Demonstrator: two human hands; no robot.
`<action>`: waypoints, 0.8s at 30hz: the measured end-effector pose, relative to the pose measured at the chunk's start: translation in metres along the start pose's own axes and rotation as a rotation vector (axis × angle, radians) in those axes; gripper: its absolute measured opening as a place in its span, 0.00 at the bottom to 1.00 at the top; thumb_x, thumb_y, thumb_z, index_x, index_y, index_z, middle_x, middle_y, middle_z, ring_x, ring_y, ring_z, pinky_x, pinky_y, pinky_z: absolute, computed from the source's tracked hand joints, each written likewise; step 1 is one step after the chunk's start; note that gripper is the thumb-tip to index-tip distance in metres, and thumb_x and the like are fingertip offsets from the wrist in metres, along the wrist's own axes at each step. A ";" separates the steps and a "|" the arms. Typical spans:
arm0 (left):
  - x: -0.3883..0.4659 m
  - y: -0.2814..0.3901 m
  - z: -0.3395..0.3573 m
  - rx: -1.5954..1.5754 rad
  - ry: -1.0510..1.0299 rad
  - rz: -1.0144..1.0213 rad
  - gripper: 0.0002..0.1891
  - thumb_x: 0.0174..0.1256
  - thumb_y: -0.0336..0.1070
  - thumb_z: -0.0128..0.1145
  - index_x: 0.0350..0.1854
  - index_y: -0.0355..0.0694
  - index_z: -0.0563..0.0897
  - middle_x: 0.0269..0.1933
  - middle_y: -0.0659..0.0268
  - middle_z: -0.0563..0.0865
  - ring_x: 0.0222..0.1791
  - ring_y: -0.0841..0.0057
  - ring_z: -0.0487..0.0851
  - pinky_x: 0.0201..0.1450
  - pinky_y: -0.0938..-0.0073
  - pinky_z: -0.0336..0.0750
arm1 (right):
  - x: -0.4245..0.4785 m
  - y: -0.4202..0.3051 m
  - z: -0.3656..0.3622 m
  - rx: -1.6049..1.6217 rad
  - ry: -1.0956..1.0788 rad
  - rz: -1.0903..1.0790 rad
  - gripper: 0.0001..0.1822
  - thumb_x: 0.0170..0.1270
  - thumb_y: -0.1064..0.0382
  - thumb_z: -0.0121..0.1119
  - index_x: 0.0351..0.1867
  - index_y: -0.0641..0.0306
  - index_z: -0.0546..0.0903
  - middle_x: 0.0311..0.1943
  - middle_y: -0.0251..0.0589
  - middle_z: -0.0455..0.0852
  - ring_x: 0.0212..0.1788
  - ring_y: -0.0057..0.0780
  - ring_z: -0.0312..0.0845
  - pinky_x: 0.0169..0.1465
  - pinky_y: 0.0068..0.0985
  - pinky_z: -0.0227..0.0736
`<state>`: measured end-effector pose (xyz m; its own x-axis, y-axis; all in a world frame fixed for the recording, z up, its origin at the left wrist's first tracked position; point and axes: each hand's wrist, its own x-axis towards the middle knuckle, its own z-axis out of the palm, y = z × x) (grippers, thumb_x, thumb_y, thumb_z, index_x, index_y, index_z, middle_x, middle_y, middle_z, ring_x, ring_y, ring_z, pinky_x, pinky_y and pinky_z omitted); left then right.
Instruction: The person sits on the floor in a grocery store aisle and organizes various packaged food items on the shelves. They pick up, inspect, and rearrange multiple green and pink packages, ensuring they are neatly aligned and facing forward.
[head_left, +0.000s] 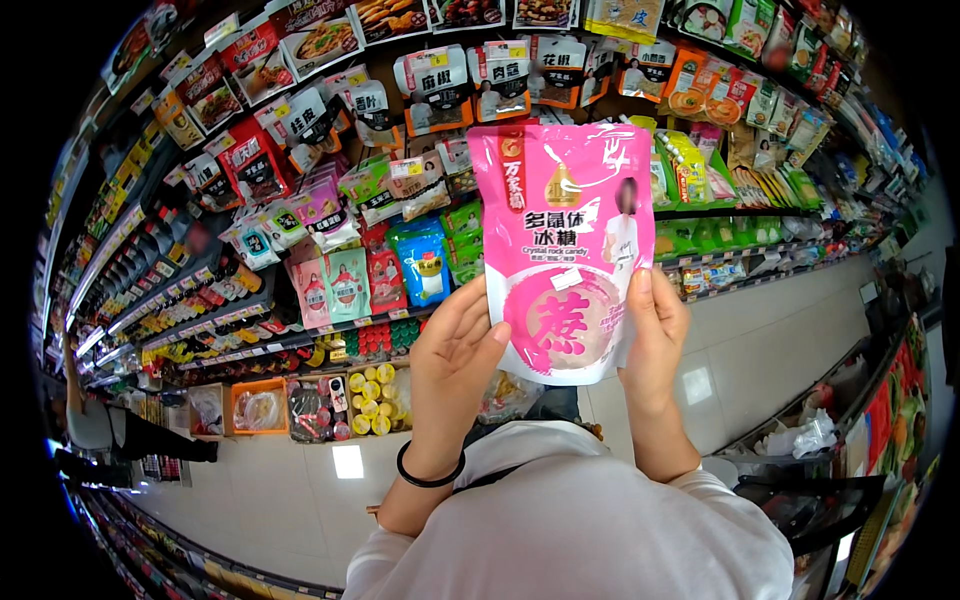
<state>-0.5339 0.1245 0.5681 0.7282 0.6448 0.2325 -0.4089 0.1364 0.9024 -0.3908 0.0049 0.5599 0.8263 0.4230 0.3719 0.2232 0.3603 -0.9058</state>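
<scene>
A pink and white pouch of crystal rock candy (568, 247) is held upright before me, its printed front facing me. A small white sticker lies across its lower half. On the pouch's lower left edge is my left hand (459, 337), thumb at the front and a black band around the wrist. My right hand (656, 330) grips the lower right edge, thumb on the front. Behind the pouch, packets of spices (435, 86) hang in rows. A blue pouch (421, 262) stands on the shelf just left of it, by several smaller packets.
Shelves of bottles (180, 292) run along the left. Boxes of yellow-lidded containers (373, 397) sit on the floor below the shelf. Another person (112, 431) stands at the far left. A rack with plastic bags (802, 439) is at right, beyond the tiled floor (757, 330).
</scene>
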 end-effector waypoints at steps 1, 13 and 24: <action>0.001 -0.001 0.000 -0.009 0.009 0.000 0.24 0.69 0.19 0.54 0.67 0.26 0.69 0.62 0.54 0.80 0.64 0.71 0.78 0.67 0.72 0.70 | -0.001 -0.002 -0.001 -0.030 -0.003 -0.018 0.15 0.79 0.58 0.50 0.41 0.68 0.81 0.34 0.25 0.79 0.36 0.10 0.65 0.41 0.15 0.64; 0.024 -0.003 -0.004 -0.049 -0.027 0.086 0.04 0.71 0.25 0.58 0.43 0.32 0.77 0.57 0.56 0.81 0.54 0.76 0.81 0.60 0.74 0.74 | 0.003 0.001 -0.005 0.333 -0.033 0.238 0.15 0.78 0.58 0.49 0.46 0.69 0.81 0.39 0.32 0.84 0.39 0.14 0.75 0.44 0.17 0.71; 0.035 -0.002 -0.002 -0.182 -0.033 0.025 0.03 0.72 0.28 0.57 0.39 0.34 0.78 0.59 0.56 0.82 0.52 0.77 0.81 0.59 0.75 0.73 | 0.007 -0.004 -0.004 0.498 -0.042 0.334 0.14 0.78 0.61 0.48 0.51 0.70 0.81 0.44 0.38 0.86 0.43 0.18 0.82 0.49 0.19 0.76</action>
<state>-0.5087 0.1485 0.5737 0.7330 0.6249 0.2687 -0.5175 0.2561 0.8165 -0.3838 0.0030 0.5654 0.7866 0.6093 0.1000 -0.3228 0.5439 -0.7746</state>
